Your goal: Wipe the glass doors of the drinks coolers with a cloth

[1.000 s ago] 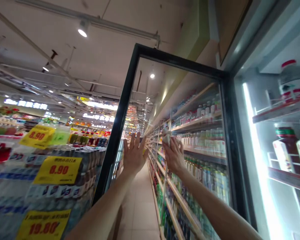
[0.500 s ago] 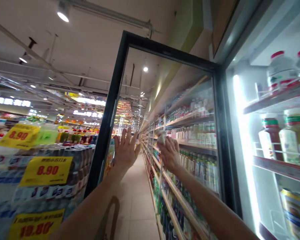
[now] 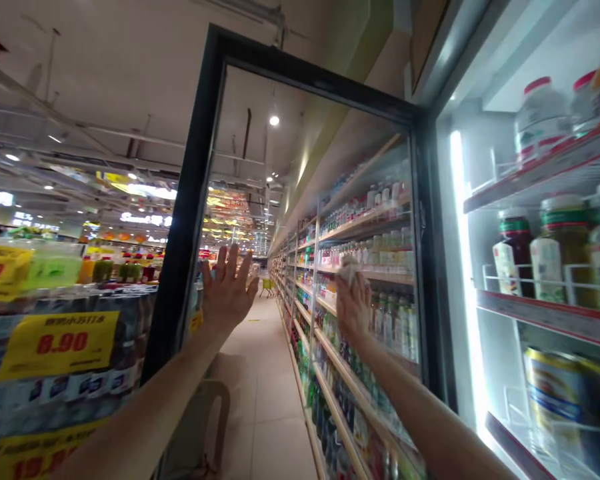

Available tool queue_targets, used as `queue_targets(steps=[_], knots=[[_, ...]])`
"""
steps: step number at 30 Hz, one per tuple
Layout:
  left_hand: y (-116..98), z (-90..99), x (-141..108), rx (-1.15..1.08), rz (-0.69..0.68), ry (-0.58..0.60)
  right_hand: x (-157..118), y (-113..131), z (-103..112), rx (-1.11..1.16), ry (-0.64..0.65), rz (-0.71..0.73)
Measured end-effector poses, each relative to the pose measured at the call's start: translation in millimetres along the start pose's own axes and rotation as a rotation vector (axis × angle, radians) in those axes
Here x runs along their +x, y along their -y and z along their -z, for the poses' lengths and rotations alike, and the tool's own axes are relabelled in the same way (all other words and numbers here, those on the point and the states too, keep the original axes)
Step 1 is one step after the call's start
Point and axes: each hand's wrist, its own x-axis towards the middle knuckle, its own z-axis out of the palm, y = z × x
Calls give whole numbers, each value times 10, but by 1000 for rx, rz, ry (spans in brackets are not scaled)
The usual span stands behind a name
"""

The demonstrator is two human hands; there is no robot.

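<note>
Here's our left hand [image 3: 227,288], toward eight o'clock from the middle of our view, and it's spread wide: fingers fanned upward, thumb out, palm turned to the glass [image 3: 300,167], nothing in its grip! Whether that palm presses flat on the pane, we can't tell for sure.

Over to our right hand [image 3: 354,308], between four and five o'clock, and this one's narrow, fingers bunched over a pale cloth [image 3: 349,265]. We've got that cloth at four o'clock, a little off centre, up at the fingertips and against the pane as far as we can see.

Around both hands runs the dark door frame [image 3: 310,73], the door standing open, its top bar sloping down from eleven o'clock toward one. In the pane we see rows of bottled drinks at four, and pale floor tiles [image 3: 270,413] near six.

Further out now! A bright light strip [image 3: 464,267] glows at three, and past it red-capped bottles [image 3: 543,120] stand at two, green-banded bottles [image 3: 563,247] at three, cans [image 3: 553,393] at four. Across at eight, a yellow price sign [image 3: 63,343] shouts 8.90 in front of stacked drinks.
</note>
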Motion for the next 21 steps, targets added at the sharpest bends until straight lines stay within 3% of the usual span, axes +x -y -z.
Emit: queue_targets(steps=[2,4,7,9,11,13,16,18,21], knots=[[-7,-35,-52,1,20,-5,-42,293,-59,48,39,242],[-32,-56,-143,3,50,2,-55,286,-51,50,57,298],[-70,-59,-296,1,52,32,-31,-178,41,-23,55,25],[-75,-53,-361,-10,34,41,0,-519,95,-61,-45,-303],[-60,-48,-386,-21,30,30,20,-655,108,-68,-135,-506],[-53,-45,-383,-28,37,24,18,-501,77,-35,-121,-455],[-148,-40,-346,-84,-5,-2,1,114,-11,98,22,-100],[-318,-48,-309,-216,-107,4,1,531,-58,258,98,81],[-670,-108,-263,-449,-186,35,11,785,-51,557,102,68]])
